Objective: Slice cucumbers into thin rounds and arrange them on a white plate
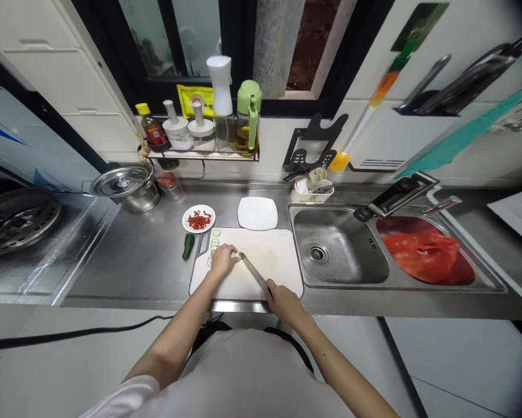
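A kitchen knife [254,271] is gripped by its handle in my right hand [282,301], its blade slanting up and left across the white cutting board [282,255]. Beside the blade's tip, my left hand [224,260] has its fingers closed on a small pale green cucumber slice [238,254], mostly hidden by the fingertips. Several more cucumber slices [215,242] lie along the board's left side, some partly covered by that hand. Off the board to the left rests a dark green cucumber piece [188,247].
Behind the board stand a plate of chopped red pieces [198,219] and a white plate [257,213]. A double sink [339,249] lies to the right, with a red plastic bag [421,255] in its far basin. A lidded steel pot [130,188] stands back left, below a condiment shelf [204,155].
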### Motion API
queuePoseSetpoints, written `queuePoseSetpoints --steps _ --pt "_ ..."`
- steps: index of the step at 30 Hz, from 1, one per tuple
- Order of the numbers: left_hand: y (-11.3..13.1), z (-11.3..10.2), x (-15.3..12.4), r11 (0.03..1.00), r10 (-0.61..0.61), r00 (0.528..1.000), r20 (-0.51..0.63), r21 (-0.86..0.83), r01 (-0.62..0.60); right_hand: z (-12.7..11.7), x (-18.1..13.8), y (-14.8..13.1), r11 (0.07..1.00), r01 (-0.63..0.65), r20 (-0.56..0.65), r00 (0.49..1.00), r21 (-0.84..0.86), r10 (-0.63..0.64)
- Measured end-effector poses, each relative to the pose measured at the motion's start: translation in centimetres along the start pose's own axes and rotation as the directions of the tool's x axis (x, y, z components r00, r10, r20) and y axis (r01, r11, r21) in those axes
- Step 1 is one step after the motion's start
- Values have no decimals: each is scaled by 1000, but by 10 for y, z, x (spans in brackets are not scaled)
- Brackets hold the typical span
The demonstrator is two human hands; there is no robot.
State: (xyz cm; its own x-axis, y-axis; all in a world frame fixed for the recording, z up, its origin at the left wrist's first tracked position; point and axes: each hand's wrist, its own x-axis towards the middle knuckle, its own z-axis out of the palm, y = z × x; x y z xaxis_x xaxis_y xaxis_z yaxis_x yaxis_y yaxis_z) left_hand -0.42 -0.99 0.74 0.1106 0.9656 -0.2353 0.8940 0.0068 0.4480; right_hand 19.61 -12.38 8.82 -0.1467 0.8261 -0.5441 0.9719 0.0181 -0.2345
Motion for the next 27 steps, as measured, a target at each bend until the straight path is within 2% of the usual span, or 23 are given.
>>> queuePoseSetpoints --steps 27 --pt "0 -1 0 1000 -20 1000 21 8 19 7 -5 -11 997 -50 86 995 -50 54"
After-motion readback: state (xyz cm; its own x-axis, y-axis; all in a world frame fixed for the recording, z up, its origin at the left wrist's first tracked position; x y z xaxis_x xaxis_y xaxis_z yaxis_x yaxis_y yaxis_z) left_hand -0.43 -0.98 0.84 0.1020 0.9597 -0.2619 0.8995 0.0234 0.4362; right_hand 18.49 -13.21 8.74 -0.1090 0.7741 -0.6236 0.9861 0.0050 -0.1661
